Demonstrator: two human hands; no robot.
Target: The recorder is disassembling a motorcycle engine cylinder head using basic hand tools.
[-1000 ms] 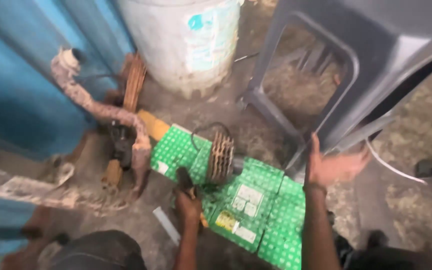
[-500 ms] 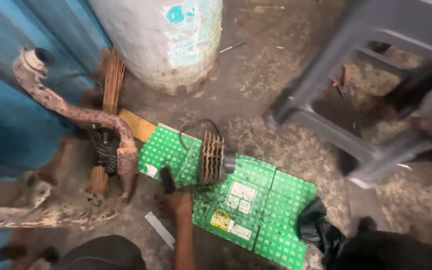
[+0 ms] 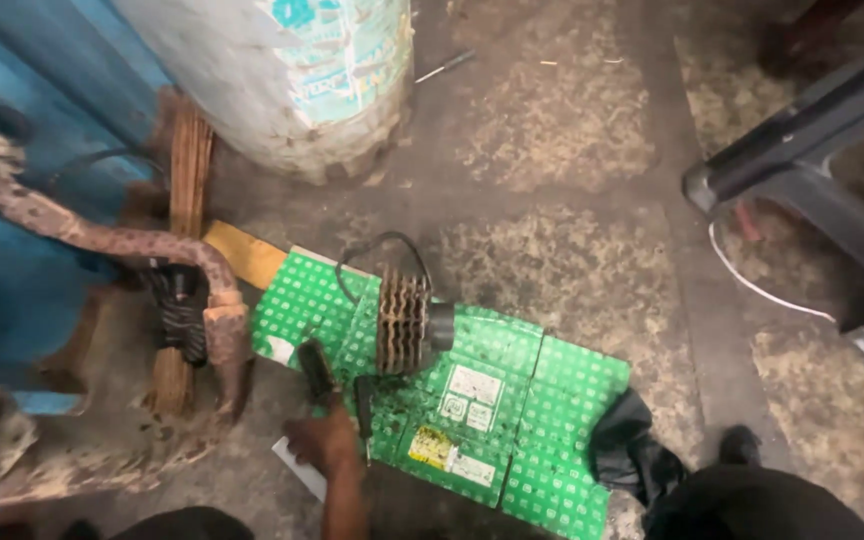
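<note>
The concrete floor (image 3: 572, 180) carries everything in view; it is stained and gritty.

A large pale drum (image 3: 292, 80) with a torn printed label stands at the top edge of the view, left of centre. A blue metal panel (image 3: 22, 250) runs along the left edge. A dark grey plastic chair (image 3: 802, 170) enters from the right edge, with a thin white wire looped on the floor beneath it.

A flattened green cardboard sheet (image 3: 542, 400) lies on the floor at lower centre, running diagonally from upper left to lower right. A brown cardboard strip (image 3: 242, 252) projects from under its upper left corner.

A rusted curved pipe frame (image 3: 112, 240) stands beside the blue panel, left of the sheet. A bundle of brown slats (image 3: 187, 180) lies behind it, touching the base of the drum.

A ribbed cylindrical metal part (image 3: 404, 320) with a dark hub rests on the upper left portion of the green sheet. A black cable loops from its top.

A crumpled black bag (image 3: 632, 450) lies against the lower right edge of the sheet.

The left hand (image 3: 324, 440) rests at the lower left edge of the sheet, closed around a dark slender tool (image 3: 316, 370) whose tip points toward the ribbed part. A second dark tool (image 3: 364, 405) lies just beside the hand on the sheet.

The right hand is out of view.
</note>
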